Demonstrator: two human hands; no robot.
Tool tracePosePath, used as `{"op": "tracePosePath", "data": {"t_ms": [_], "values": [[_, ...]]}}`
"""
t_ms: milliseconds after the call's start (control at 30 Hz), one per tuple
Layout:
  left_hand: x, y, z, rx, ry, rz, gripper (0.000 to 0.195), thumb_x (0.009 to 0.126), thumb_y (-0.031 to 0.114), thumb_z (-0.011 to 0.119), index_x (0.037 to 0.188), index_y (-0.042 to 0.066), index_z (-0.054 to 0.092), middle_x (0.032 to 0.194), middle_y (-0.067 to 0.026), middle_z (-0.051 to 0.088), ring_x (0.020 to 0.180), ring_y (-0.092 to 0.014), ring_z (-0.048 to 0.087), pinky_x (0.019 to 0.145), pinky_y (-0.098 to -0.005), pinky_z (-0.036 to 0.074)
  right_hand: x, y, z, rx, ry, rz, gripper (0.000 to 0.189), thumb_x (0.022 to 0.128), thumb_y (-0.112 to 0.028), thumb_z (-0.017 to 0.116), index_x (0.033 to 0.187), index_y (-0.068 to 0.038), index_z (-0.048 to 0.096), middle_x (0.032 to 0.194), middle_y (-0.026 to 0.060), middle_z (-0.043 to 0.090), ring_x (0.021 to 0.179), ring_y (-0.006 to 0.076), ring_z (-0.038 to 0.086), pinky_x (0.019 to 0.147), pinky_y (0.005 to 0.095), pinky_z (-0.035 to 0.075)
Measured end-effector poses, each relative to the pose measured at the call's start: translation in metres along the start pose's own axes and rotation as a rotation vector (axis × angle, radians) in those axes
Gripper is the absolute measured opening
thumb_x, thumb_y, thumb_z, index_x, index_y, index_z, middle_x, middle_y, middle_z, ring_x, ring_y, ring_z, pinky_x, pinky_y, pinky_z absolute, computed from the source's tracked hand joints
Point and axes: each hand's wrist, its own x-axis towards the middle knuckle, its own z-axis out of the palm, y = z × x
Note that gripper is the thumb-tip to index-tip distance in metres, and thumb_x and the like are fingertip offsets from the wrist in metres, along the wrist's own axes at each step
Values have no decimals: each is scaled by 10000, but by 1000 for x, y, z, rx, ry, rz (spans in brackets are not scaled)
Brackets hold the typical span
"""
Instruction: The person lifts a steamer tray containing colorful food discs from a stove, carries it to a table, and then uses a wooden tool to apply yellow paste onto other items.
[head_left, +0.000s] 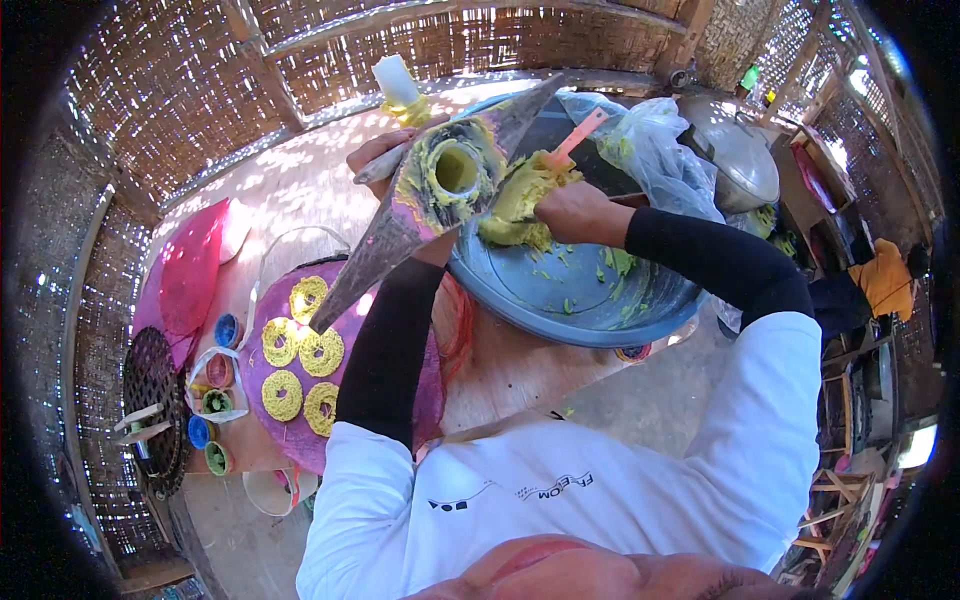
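My left hand (381, 154) grips a long wooden board-like tool (360, 262) that tapers at both ends; part of my forearm is hidden beneath it. In its middle is a round opening (454, 169) ringed with yellow-green dough. Over the blue plastic basin (517, 296), my right hand (577, 214) is closed against a large lump of yellow-green dough (525, 195). A pink plastic strip with holes (579, 135) sticks up out of the lump. Smears and crumbs of dough mark the basin floor. My right fingertips are partly hidden.
Ring-shaped yellow dough pieces (282, 395) lie on a round purple mat (281, 330) at left. Several small coloured cups (217, 401) stand beside it. A dough-smeared white cylinder (396, 81) rests beyond. At right are a plastic bag (660, 150), a lidded metal pot (739, 157) and another person (881, 281).
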Motion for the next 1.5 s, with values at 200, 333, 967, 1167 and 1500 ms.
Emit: {"op": "tracePosePath", "data": {"t_ms": [200,333,967,1167,1500], "values": [[14,14,-4,137,54,110,294,673,110,684,893,58,495,855,-40,527,797,-157,522,737,-277,418,-36,11,-42,1,-227,153,126,659,-120,510,716,-49,597,655,149,586,620,315,593,537,404,466],[20,43,-20,371,30,242,286,674,110,684,884,58,496,844,-39,527,788,-157,523,732,-277,419,-73,26,-85,229,-152,237,209,739,-201,518,833,-36,605,725,164,596,693,314,595,596,390,469],[-14,128,-6,1271,-405,670,419,556,224,734,809,49,450,744,-93,440,665,-250,474,558,-349,374,-77,-129,-181,-381,755,-22,249,731,-144,497,974,-141,553,678,24,544,585,182,567,460,309,443],[-15,140,-34,1419,-306,841,402,582,242,710,843,54,468,740,-86,450,686,-249,480,606,-335,380,-63,-194,-158,-72,606,121,268,736,-134,491,999,-98,525,666,45,527,547,194,567,426,312,434],[3,133,-66,767,-186,390,510,520,218,759,849,58,404,726,-72,432,651,-238,459,593,-322,378,-104,-184,-171,-38,810,317,220,739,-159,520,955,-147,561,623,62,547,491,239,556,402,362,421]]}}
